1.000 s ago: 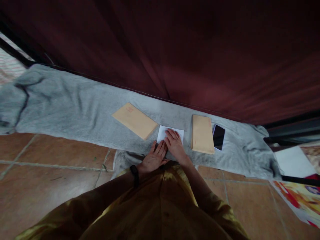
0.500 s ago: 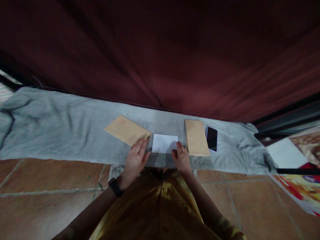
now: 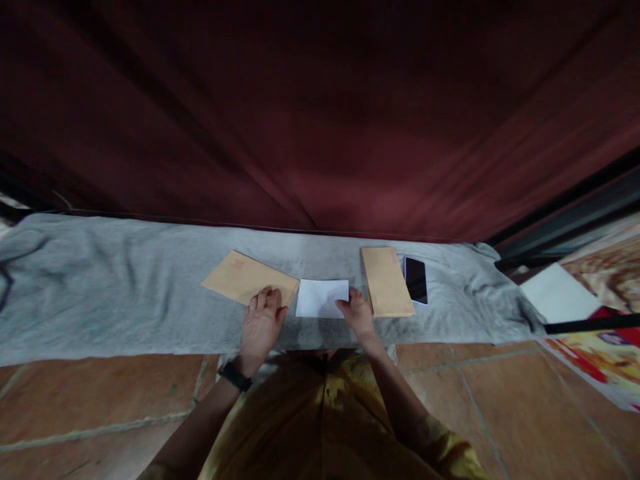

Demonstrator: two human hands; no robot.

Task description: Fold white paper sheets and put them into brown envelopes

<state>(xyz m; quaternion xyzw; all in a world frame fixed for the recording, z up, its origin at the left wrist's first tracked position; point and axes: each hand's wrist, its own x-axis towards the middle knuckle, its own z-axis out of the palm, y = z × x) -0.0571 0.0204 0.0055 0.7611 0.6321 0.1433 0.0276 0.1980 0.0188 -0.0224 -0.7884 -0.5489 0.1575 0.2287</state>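
A white sheet of paper, perhaps folded, lies in front of me on the grey cloth. At its right edge is my right hand, thumb and fingers closed on the paper. My left hand rests with fingers extended on the lower right part of a brown envelope. That envelope lies slanted, its right corner close to the white paper. A second brown envelope or stack of envelopes lies just right of my right hand. Beside it is a phone with a dark screen.
Grey cloth covers the long narrow surface. A dark red curtain hangs behind it. At the right are a white sheet and a colourful printed package. Brown floor tiles show below.
My left hand has shifted a little on the slanted envelope. My right hand has closed at the white paper's right edge. The whole view has tilted slightly.
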